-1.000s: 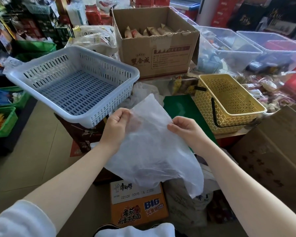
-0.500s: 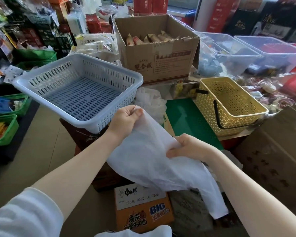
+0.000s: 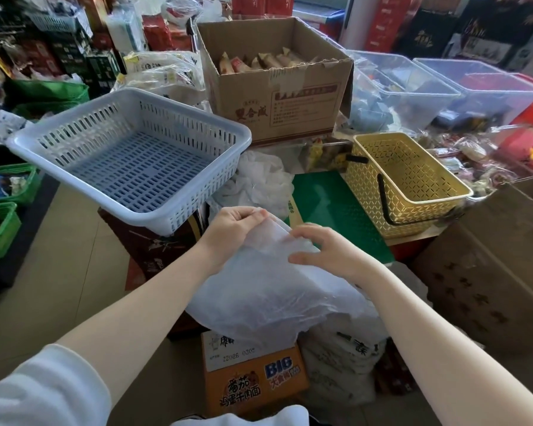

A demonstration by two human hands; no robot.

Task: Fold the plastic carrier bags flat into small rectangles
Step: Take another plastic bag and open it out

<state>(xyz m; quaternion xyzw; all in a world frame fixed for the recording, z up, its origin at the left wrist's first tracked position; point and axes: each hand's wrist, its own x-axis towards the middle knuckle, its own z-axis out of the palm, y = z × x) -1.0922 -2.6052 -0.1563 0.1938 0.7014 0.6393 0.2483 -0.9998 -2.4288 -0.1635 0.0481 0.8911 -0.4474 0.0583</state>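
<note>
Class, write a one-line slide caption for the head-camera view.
Left hand pinches a white plastic bag at its top edge while the right hand rests on it, mid-air before two baskets.

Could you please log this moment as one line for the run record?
left hand: pinching plastic bag top edge | right hand: fingers spread on bag | bag: unfolded, midair | blue basket: empty

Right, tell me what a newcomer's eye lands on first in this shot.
First, the white plastic bag held up in the middle: the left hand pinches its top corner and the right hand lies on it beside that. Next, the big pale blue basket to the left behind the hands, nothing in it, and the yellow basket to the right on the green mat. A cardboard box of packets stands behind them.
</note>
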